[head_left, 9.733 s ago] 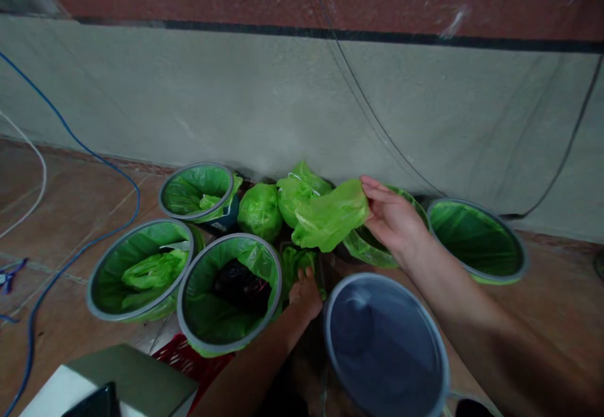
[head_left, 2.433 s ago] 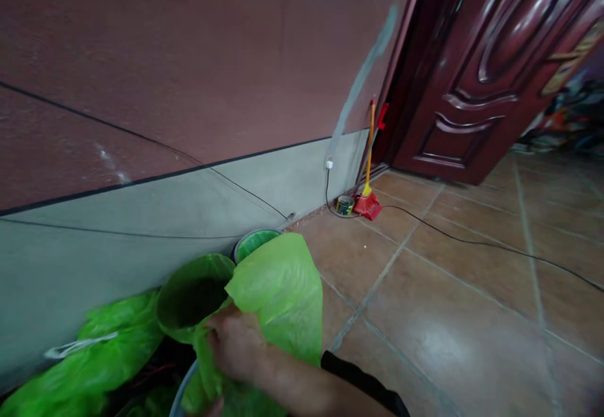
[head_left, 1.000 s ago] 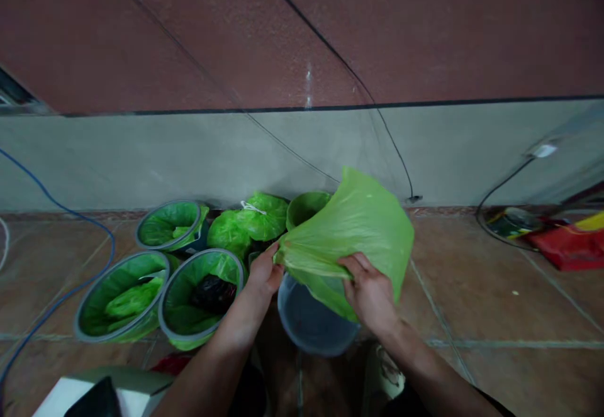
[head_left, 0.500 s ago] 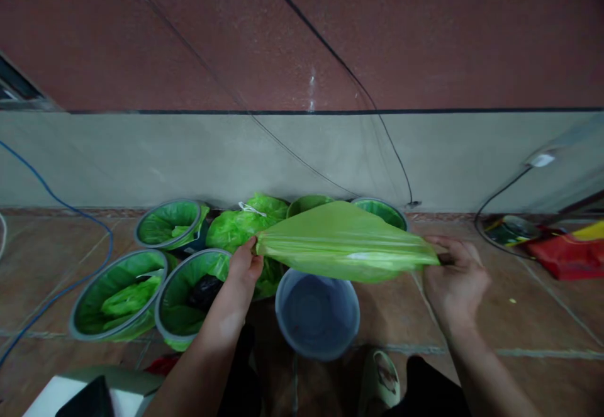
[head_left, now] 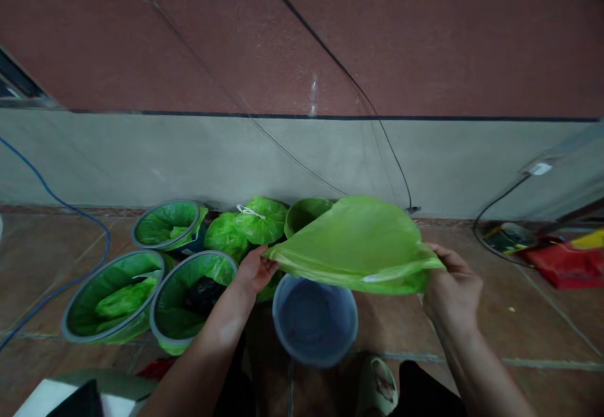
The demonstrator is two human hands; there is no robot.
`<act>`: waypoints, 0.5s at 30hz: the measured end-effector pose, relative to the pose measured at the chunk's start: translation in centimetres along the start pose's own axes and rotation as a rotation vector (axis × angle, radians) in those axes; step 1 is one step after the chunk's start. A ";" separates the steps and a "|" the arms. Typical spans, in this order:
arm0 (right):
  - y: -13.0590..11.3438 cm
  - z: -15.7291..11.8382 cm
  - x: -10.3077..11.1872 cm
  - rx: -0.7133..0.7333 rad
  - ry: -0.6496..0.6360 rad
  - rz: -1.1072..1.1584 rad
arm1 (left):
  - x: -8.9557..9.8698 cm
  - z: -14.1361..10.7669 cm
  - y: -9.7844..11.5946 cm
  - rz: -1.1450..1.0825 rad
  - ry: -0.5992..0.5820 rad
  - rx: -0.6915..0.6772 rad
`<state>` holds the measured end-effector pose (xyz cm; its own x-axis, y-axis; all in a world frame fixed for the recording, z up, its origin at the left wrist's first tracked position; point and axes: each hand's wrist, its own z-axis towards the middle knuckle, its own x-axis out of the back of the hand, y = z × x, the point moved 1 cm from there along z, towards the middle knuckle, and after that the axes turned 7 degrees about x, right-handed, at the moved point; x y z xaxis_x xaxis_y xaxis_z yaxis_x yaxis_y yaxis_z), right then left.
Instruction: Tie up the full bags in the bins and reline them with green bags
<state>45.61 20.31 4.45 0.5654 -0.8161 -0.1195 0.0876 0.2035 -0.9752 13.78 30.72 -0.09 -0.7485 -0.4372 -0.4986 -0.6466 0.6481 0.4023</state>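
Observation:
Stretched between my two hands is a light green plastic bag, puffed up with air along its upper side. My left hand pinches its left corner. The opposite end is gripped in my right hand, whose fingertips are partly hidden by the bag. Just below the bag, on the floor, stands a grey-blue bin with no liner showing; the bag covers part of its far rim. Behind the bag, a green-lined bin is partly hidden.
Left of me stand several bins with green liners, among them a near one and one holding a black bag. Tied green bags lie by the wall. A blue cable crosses the floor at left; a red bag lies at right.
The bag has billowed from a flatter, folded strip into a wider, rounder shape. Both hands keep hold of its ends, and my left hand sits slightly lower and further right.

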 end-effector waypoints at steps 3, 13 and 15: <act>-0.6 -0.4 -0.3 0.130 -0.032 -0.163 | -0.5 -0.4 -2.0 0.107 0.026 0.067; -1.0 -5.7 -2.7 0.421 -0.471 -0.623 | -3.5 -3.0 -9.7 0.709 -0.392 -0.283; -0.9 -6.7 -3.6 0.436 -0.515 -0.618 | -3.9 -3.7 -12.0 0.730 -0.575 -0.215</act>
<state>37.98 19.40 4.51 0.6016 -0.5268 0.6005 0.7391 0.0821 -0.6686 23.96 22.38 -0.13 -0.8280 0.4407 -0.3466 -0.1044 0.4863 0.8675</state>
